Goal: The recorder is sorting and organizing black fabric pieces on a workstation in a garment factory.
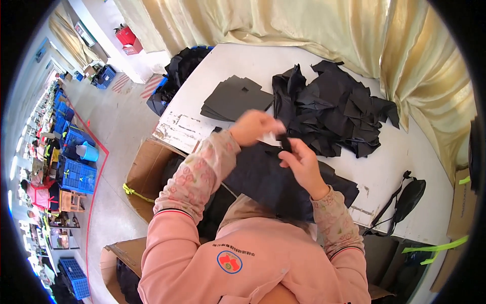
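A dark fabric piece (268,177) lies over the near table edge and my lap. My right hand (304,166) is closed, with thumb and fingers pinching a narrow black strip (286,144) that stands up at the far edge of that fabric. Close by on the left, my left hand (255,126) is smeared by motion, its fingers pointing toward the strip; whether it grips anything does not show. Beyond it lies a stack of flat dark grey sheets (235,99). A large heap of black fabric pieces (334,109) spreads over the table's far right.
The white table (187,114) has worn edges. A black pouch with a strap (407,200) rests at right. Cardboard boxes (147,177) stand at my left, and a bin of black fabric (185,68) beyond. Gold curtains (324,25) hang behind the table.
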Available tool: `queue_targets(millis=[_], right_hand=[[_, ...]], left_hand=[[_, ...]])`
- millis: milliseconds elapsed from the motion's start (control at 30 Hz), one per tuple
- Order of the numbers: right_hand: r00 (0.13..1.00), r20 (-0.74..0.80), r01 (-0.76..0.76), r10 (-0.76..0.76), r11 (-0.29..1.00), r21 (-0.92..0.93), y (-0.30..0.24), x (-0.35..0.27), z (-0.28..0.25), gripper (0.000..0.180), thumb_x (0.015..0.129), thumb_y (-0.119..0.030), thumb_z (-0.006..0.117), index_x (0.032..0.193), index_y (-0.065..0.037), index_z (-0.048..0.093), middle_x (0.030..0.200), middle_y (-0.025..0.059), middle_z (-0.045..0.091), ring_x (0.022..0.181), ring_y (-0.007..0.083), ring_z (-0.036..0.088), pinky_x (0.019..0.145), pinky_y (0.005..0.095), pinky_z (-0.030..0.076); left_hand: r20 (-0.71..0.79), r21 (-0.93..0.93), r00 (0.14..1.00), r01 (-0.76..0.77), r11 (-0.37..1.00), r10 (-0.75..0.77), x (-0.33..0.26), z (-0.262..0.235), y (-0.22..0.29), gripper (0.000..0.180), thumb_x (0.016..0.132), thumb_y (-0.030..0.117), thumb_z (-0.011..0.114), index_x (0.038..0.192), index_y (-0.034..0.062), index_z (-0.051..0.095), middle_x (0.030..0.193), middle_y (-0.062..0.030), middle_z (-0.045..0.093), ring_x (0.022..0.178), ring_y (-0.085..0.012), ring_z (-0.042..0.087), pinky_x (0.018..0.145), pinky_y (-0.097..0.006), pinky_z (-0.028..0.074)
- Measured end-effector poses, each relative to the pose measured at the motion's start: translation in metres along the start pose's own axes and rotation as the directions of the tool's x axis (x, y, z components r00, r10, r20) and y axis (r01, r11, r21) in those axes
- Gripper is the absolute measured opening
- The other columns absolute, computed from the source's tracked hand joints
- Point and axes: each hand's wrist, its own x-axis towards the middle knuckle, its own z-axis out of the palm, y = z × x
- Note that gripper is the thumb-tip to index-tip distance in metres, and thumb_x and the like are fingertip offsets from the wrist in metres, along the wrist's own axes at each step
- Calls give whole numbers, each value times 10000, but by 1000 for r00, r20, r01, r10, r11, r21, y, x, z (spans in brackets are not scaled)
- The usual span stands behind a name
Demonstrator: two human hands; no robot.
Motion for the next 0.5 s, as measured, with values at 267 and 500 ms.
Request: queue_targets(millis=[267, 500], right_hand=[[979, -18, -205, 205, 964, -172, 17, -9, -16, 160, 975, -77, 469, 993, 33, 583, 798, 66, 638, 626, 112, 623, 602, 224, 500], [968, -73, -251, 242, 953, -170, 30, -9, -18, 126, 957, -100, 532, 985, 15, 575, 741, 49, 628, 598, 85, 596, 554, 220, 478]], left_hand=[[-154, 865, 987, 112, 489, 46, 25, -53, -142, 624, 745, 452, 742, 1231, 105, 560, 1266, -105, 576, 1128, -289, 574, 942, -388, 463], [-166, 662, 984, 63, 747, 64, 27, -68, -142, 392, 860, 193, 615, 1241, 122, 557, 965, -201, 666, 920, -386, 631, 824, -451, 497]])
